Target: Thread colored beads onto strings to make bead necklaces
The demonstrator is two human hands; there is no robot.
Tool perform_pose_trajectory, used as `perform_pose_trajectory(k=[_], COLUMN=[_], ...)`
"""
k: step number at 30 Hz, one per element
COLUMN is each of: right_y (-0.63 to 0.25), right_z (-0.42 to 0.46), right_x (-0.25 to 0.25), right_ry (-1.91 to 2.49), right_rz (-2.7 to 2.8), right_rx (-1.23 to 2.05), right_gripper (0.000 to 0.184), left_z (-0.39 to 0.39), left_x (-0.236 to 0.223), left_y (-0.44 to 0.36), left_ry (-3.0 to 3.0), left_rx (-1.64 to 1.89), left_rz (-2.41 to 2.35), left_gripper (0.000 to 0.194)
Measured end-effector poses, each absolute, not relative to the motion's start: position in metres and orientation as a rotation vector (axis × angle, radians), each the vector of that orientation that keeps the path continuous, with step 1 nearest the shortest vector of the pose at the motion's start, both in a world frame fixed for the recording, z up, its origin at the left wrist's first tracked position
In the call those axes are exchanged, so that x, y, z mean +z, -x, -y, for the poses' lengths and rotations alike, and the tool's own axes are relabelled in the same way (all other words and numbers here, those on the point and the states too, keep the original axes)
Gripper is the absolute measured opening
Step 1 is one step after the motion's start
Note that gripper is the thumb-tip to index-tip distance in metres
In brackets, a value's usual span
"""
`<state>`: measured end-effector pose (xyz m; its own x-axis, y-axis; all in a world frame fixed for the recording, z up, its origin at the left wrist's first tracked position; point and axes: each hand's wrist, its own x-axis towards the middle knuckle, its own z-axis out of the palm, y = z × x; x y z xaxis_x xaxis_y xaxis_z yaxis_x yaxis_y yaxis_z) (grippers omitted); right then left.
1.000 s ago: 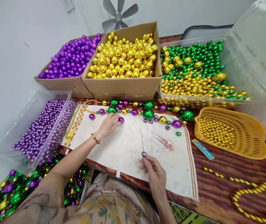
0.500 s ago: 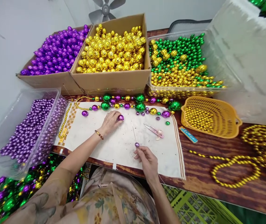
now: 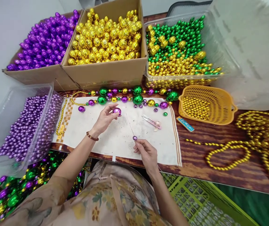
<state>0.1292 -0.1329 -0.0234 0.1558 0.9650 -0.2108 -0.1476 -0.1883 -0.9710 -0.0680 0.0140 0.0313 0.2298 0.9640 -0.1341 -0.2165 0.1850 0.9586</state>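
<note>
Between thumb and fingers, my left hand (image 3: 106, 118) holds a shiny purple bead (image 3: 117, 111) above the white towel (image 3: 101, 135). My right hand (image 3: 146, 153) pinches a thin needle (image 3: 129, 125) that points up and away from me. A small light-purple bead (image 3: 134, 138) sits on the needle just above the fingertips. The purple bead and the needle tip are apart. Beyond the hands lie strands of green, gold and purple beads (image 3: 138, 99). A loose purple bead (image 3: 81, 109) rests at the towel's left. Pink-handled scissors (image 3: 152, 121) lie right of the needle.
Cardboard boxes hold purple balls (image 3: 47, 40) and gold balls (image 3: 106, 37). Clear bins hold green and gold beads (image 3: 179, 47) and light-purple beads (image 3: 28, 125). An orange basket (image 3: 230, 110), a blue packet (image 3: 185, 124) and gold bead strings (image 3: 228, 155) are at the right.
My left hand has lifted the purple bead off the towel and turned, so the bead shows more fully. The right hand keeps its pinch on the needle. The whole view has shifted.
</note>
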Motion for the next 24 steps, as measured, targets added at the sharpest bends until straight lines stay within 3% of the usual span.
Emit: perform_pose_trajectory(k=[24], right_y=[-0.121], right_z=[0.141], right_x=[-0.011], right_ry=[1.358], right_rz=[1.052], right_rx=[1.103], right_gripper=[0.019], left_z=[0.006], left_x=[0.057], left_y=[0.041], left_ry=[-1.036], left_rx=[1.149], left_rz=[-0.795], left_gripper=[0.041])
